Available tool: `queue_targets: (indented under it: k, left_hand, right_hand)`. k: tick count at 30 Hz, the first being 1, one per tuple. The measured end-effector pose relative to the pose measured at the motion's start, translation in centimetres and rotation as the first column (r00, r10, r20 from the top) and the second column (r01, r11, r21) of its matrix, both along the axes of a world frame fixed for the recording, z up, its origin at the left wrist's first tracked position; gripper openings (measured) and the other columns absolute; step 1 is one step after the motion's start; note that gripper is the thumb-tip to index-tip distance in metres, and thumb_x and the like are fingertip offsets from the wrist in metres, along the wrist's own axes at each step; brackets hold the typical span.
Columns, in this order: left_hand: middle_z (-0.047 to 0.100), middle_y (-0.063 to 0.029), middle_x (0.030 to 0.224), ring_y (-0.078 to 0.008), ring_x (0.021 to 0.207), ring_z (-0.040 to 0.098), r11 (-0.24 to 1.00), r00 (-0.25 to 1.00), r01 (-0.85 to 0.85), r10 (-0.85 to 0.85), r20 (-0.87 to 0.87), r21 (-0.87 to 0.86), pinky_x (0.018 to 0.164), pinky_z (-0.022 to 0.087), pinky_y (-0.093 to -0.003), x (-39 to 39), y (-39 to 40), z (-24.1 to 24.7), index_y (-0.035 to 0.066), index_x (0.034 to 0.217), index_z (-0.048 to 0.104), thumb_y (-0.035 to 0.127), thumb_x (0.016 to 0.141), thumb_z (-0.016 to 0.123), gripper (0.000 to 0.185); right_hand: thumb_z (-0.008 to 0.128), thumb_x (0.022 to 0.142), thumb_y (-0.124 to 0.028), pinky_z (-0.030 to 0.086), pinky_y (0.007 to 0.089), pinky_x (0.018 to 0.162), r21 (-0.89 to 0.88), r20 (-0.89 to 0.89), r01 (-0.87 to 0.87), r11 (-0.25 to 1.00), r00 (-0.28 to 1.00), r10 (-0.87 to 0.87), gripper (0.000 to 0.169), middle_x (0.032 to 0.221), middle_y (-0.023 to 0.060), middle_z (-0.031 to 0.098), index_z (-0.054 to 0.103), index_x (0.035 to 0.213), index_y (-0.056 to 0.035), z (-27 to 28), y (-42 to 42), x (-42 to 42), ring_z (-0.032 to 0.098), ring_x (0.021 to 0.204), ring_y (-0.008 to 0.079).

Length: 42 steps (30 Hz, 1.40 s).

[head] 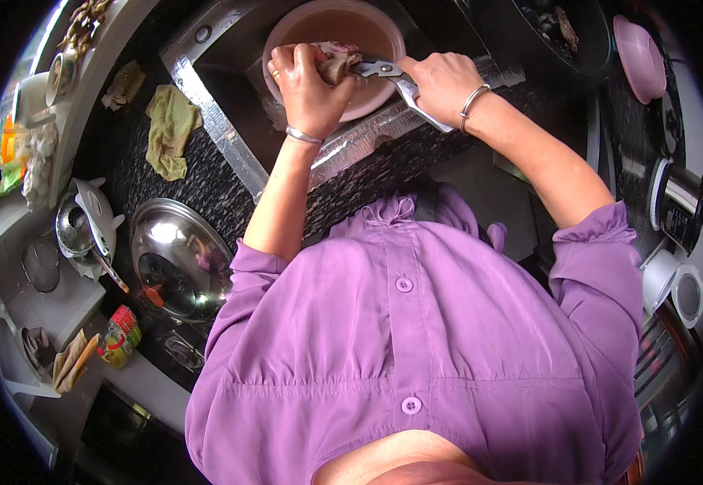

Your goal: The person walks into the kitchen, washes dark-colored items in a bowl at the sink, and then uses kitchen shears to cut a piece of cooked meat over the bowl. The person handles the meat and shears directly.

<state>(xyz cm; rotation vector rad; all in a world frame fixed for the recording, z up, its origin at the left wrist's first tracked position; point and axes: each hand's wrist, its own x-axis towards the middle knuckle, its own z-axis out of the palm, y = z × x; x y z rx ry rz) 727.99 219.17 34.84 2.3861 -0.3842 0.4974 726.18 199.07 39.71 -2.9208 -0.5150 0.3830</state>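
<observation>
My left hand (309,91) grips a piece of raw meat (335,63), pinkish and tan, above a pink basin (395,36) of cloudy brownish water. My right hand (445,88) holds the handles of kitchen scissors (386,68), one of them white. The scissors' metal blades reach left to the meat, and their tips are hidden by it. The basin stands in a sink (197,100) edged with silvery foil tape. What the meat is exactly, I cannot tell.
A yellow-green cloth (171,130) lies on the speckled black counter (224,194) left of the sink. Nearer me is a shiny metal lid (176,242). At the upper right are a dark pan (545,36) with scraps and a pink bowl (639,57).
</observation>
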Motion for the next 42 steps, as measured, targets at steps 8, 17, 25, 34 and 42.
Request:
queue_targets:
  k: [8, 17, 25, 34, 42]
  left_hand:
    - [0.051, -0.0106, 0.089, -0.02, 0.075, 0.051, 0.815, 0.848, -0.112, -0.22, -0.482, -0.569, 0.069, 0.044, -0.0296, 0.7, 3.1, -3.1, 0.001, 0.085, 0.051, 0.011, 0.064, 0.063, 0.027]
    - [0.061, -0.0131, 0.1, -0.0214, 0.089, 0.063, 0.362, 0.749, -0.446, -0.35, -0.563, -0.819, 0.072, 0.055, -0.0334, 0.3, 1.9, -4.4, -0.001, 0.099, 0.046, -0.001, 0.08, 0.049, 0.02]
    - [0.042, -0.0114, 0.083, -0.0253, 0.08, 0.043, 0.839, 0.931, -0.355, 0.28, -0.233, -0.413, 0.07, 0.039, -0.0351, 0.7, 0.5, -5.1, 0.001, 0.076, 0.043, 0.012, 0.063, 0.064, 0.027]
    - [0.06, -0.0142, 0.093, -0.0242, 0.081, 0.06, 0.095, 0.552, -0.691, -0.571, -0.608, -0.717, 0.069, 0.056, -0.0385, 0.8, 0.8, -4.0, 0.001, 0.108, 0.051, 0.017, 0.084, 0.051, 0.029]
    - [0.056, -0.0192, 0.106, -0.0301, 0.097, 0.054, -0.013, 0.356, -0.866, -0.718, -0.598, -0.5, 0.085, 0.049, -0.0447, 1.3, 1.6, -7.9, 0.0, 0.111, 0.05, 0.018, 0.09, 0.052, 0.028]
  right_hand:
    - [0.064, 0.075, -0.022, 0.05, 0.0375, 0.074, 0.239, -0.325, -0.037, 0.97, 0.939, 0.116, 0.038, 0.085, 0.0187, 0.065, 0.061, 0.108, -0.0043, 0.7, -3.0, 0.5, 0.063, 0.081, 0.0339]
    - [0.066, 0.08, -0.04, 0.047, 0.0217, 0.043, 0.369, -0.861, 0.645, 0.669, 0.508, -0.015, 0.05, 0.06, 0.0004, 0.05, 0.053, 0.113, -0.0036, 1.5, -2.6, -1.3, 0.052, 0.046, 0.0098]
    - [0.035, 0.094, -0.044, 0.053, 0.0441, 0.075, 0.255, -0.721, 0.967, 0.006, 0.186, 0.667, 0.055, 0.074, 0.0096, 0.051, 0.036, 0.124, 0.0018, 1.4, 1.2, -4.9, 0.056, 0.065, 0.0173]
    - [0.051, 0.09, -0.031, 0.055, 0.027, 0.057, 0.471, -0.809, 0.882, -0.011, 0.437, 0.394, 0.044, 0.068, 0.0017, 0.048, 0.045, 0.121, 0.0001, 1.4, -0.9, -4.7, 0.051, 0.056, 0.0081]
    - [0.075, 0.067, -0.026, 0.045, 0.0383, 0.054, 0.212, 0.066, 0.437, 0.874, 0.886, -0.459, 0.051, 0.063, 0.0128, 0.057, 0.057, 0.113, -0.0154, -5.1, -10.6, -5.8, 0.058, 0.057, 0.0295]
